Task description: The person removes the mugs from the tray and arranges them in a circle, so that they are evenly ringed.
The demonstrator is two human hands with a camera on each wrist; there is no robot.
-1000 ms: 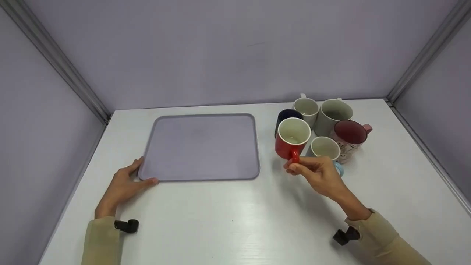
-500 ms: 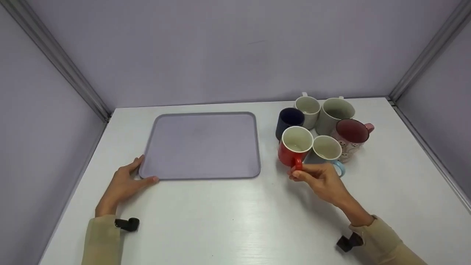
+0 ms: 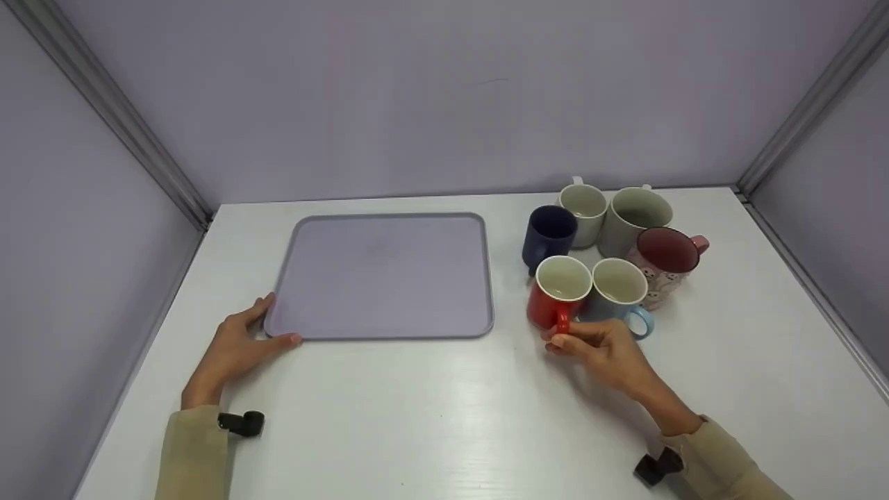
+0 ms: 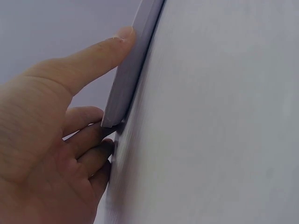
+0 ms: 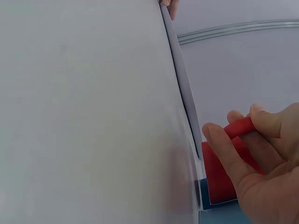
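My right hand (image 3: 608, 354) pinches the handle of a red mug (image 3: 545, 305) with a white inside, upright and low over the table. In the right wrist view, thumb and fingers close on the red handle (image 5: 240, 127). Close beside it stands a light blue mug (image 3: 610, 302), with a dark blue mug (image 3: 549, 236) just behind. My left hand (image 3: 235, 351) holds the near left corner of a flat lilac tray (image 3: 378, 278). Its thumb (image 4: 100, 58) lies along the tray's front edge, and its other fingers are at the left side, partly hidden.
Behind stand a white mug (image 3: 585, 212), a large pale mug (image 3: 633, 215) and a pink patterned mug (image 3: 663, 267) with a dark red inside. Lilac panels (image 3: 444, 97) wall in the white table (image 3: 417, 410) at the back and sides.
The red mug has come down and toward me in my right hand, out from in front of the dark blue mug, which now shows more fully. My left hand has stayed at the tray corner.
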